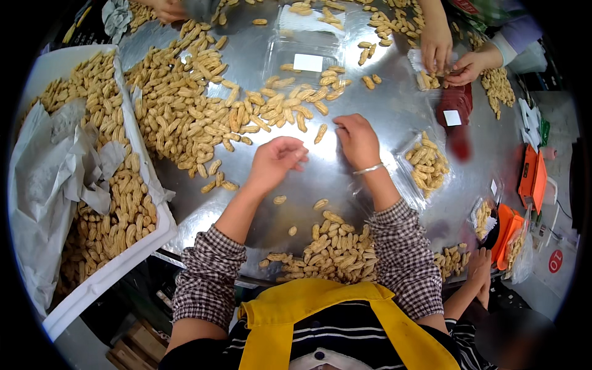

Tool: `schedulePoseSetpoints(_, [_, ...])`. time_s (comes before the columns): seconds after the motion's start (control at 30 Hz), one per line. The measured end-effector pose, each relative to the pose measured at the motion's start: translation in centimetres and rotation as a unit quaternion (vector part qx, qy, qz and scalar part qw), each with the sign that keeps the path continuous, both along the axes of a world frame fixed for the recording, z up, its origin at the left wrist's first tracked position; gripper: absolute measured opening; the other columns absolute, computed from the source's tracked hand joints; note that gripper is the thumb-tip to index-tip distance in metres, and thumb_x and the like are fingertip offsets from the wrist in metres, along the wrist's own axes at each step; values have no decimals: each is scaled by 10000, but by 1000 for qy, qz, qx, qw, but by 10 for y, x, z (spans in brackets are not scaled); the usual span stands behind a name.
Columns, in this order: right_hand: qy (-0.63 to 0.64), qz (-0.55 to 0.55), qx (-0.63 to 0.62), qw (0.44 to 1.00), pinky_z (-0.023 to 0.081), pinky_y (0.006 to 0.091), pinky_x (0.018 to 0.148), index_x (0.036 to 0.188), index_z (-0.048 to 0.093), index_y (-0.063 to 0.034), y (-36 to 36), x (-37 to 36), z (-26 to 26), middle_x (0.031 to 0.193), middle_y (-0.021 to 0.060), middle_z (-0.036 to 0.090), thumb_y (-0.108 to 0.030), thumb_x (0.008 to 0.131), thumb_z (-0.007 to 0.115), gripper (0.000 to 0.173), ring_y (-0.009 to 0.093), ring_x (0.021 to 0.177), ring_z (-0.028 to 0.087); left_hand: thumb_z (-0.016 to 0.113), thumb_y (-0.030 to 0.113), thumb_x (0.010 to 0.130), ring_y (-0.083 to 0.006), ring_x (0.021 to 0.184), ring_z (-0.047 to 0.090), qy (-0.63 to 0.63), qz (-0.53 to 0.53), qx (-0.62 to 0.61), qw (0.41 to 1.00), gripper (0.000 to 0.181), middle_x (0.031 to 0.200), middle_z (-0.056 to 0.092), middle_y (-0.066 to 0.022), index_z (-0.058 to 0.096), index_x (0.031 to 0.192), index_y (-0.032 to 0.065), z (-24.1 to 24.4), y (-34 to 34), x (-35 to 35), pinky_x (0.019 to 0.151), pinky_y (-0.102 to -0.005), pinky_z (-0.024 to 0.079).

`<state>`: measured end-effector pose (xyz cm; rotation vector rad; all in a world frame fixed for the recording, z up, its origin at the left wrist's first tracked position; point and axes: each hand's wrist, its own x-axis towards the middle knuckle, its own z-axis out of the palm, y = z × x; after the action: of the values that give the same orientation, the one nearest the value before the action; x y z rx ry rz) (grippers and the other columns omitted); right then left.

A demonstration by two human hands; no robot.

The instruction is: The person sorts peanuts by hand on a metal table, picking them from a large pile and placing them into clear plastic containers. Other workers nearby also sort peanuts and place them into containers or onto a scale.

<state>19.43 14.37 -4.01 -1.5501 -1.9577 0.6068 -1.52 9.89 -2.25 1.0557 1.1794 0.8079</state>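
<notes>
My left hand (280, 159) is over the metal table (314, 180), its fingers loosely curled and apart, with nothing visible in them. To its right, my right hand (360, 141) has its thumb and forefinger apart; its palm side is hidden. A single unshelled peanut (320, 133) lies between the two hands. Beyond them spreads a large pile of peanuts (180, 106), trailing right towards an opened clear plastic clamshell box (273, 60). A smaller heap of peanuts (340, 254) sits against the table's near edge. Right of my right forearm stands a clear box filled with peanuts (428, 166).
A white foam box (134, 125) of peanuts and crumpled paper borders the left side. At upper right, a co-worker's hands (455, 62) touch a small peanut pack. Another person's hands (479, 273) are at lower right, near orange scales (508, 231). A further hand (170, 10) shows at upper left.
</notes>
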Motion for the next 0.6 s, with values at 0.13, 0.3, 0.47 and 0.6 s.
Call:
schedulePoseSetpoints(0.13, [59, -62, -41, 996, 486, 364, 663, 895, 623, -51, -1, -6, 8, 856, 122, 609, -124, 809, 613, 113, 291, 735, 597, 430, 105, 957, -277, 1010, 606, -313, 99, -199, 923, 308, 1144, 577, -192, 471, 1229, -35, 4, -5, -18, 845, -340, 530])
schedulePoseSetpoints(0.3, [-45, -20, -70, 996, 480, 384, 589, 906, 583, -48, 1, -37, 8, 812, 124, 603, -238, 734, 696, 280, 289, 685, 601, 401, 150, 966, -297, 1069, 579, -442, 101, -214, 865, 375, 1208, 538, -209, 395, 1285, -46, 5, -10, -26, 891, -369, 508])
schedulePoseSetpoints(0.47, [50, 20, -138, 989, 490, 321, 581, 892, 576, -30, 2, -33, 8, 774, 109, 608, -139, 716, 669, 227, 230, 652, 604, 417, 173, 957, -302, 1096, 563, -529, 80, -231, 812, 398, 1225, 525, -213, 385, 1291, -40, -7, -17, -33, 898, -392, 501])
schedulePoseSetpoints(0.6, [506, -65, -375, 774, 518, 236, 611, 930, 577, 0, 5, -3, 15, 816, 44, 598, -24, 778, 620, 160, 117, 737, 612, 440, 178, 936, -282, 1044, 586, -527, 66, -204, 823, 368, 1159, 560, -222, 457, 1214, -63, -4, -17, -35, 870, -381, 506])
